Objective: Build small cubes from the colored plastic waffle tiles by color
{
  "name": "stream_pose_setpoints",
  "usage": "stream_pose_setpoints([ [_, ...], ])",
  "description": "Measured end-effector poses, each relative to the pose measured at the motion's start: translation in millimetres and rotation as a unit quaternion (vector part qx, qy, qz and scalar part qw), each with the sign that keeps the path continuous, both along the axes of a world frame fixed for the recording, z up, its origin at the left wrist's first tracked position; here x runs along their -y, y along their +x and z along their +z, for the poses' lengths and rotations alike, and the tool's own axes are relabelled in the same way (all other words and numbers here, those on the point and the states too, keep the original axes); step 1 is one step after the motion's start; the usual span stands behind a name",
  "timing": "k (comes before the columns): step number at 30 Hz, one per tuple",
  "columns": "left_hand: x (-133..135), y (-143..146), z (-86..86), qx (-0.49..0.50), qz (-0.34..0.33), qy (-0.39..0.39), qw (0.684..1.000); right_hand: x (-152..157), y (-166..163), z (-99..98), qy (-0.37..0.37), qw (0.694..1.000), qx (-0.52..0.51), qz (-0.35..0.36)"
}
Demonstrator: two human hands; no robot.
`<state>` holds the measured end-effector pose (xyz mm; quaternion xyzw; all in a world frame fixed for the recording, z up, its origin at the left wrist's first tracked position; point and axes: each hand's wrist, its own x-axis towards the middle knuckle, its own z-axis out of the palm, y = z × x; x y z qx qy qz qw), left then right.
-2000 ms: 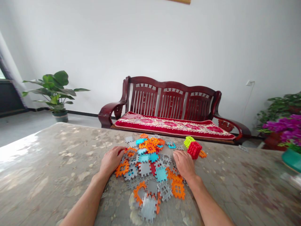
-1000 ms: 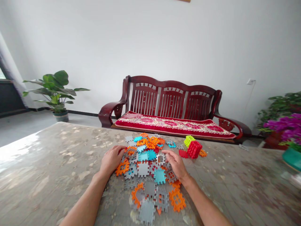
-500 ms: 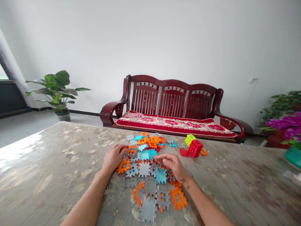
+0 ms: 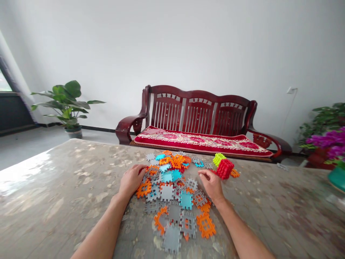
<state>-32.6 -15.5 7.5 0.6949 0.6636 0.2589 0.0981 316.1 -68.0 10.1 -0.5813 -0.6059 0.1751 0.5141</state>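
The loose pile of notched tiles [image 4: 167, 192] lies on the table [image 4: 54, 194] between both hands. The left hand [image 4: 133, 183] rests palm-down on its near-left edge, fingers bent. The right hand [image 4: 212, 185] sits at its right edge, fingertips drawn together. Neither hand's grasp can be told. The red cube [image 4: 225, 168] stands just beyond the right hand.

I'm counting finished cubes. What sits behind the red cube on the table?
A yellow-green cube stands just behind the red cube, its lower part covered. An orange tile pokes out at the right. Anything between them is hidden.
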Motion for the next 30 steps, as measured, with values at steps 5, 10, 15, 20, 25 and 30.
stream_pose_setpoints([
  [5,2,2,3.1,-0.007,0.008,0.003,1.000,3,-7,-4.7,-0.005,0.996,0.063,0.057],
  [10,4,4,6.6,-0.011,0.004,-0.001,1.000,-5,-16,1.5,-0.069,0.985,-0.120,0.103],
  [15,5,4,7.2,-0.014,0.007,0.000,1.000,-9,-21,23.1,-0.100,0.955,-0.238,0.145],
  [20,5,4,7.7,-0.017,0.006,-0.005,1.000,1,3,46.6,-0.146,0.971,-0.041,0.183],
  [25,5,5,7.7,-0.010,0.004,-0.012,1.000,41,29,35.9,-0.194,0.941,0.198,0.195],
  [30,6,5,8.6,-0.013,0.003,-0.001,1.000,81,25,14.2,-0.238,0.903,0.300,0.197],
])
